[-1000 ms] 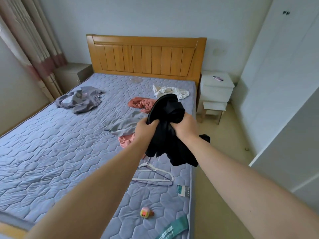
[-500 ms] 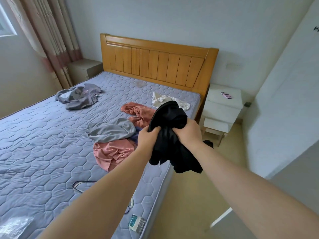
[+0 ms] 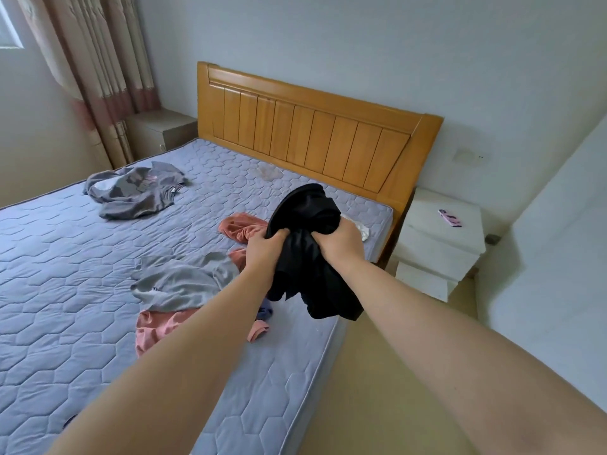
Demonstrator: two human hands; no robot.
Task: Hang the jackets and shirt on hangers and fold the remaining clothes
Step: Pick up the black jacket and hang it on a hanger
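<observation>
Holding: both my hands bunch one crumpled black fabric garment [image 3: 305, 218], raised clear of the quilted lilac-grey bed [image 3: 65, 274], above its right edge and towards the headboard corner.
Left fingers: my left hand [image 3: 264, 254] has its fingers curled tight into the black cloth on the side towards the bed's middle.
Right fingers: my right hand [image 3: 341, 244] is clenched round its own fistful just beside the left.
Why so: with both grips close together, the rest hangs loose below my wrists. I judge that I hold it up to find a collar or a hem before I hang or fold it.
Waiting clothes: a plain grey top [image 3: 184, 280] lies near the right edge, over a pink garment [image 3: 154, 330]. A terracotta piece [image 3: 239, 228] sits nearer the headboard, and a dark grey printed top [image 3: 131, 192] lies towards the far left edge. All are rumpled, so I judge them undone.
Hidden: a white cloth [image 3: 361, 229] peeks from behind my right hand.
Hangers: none shows.
</observation>
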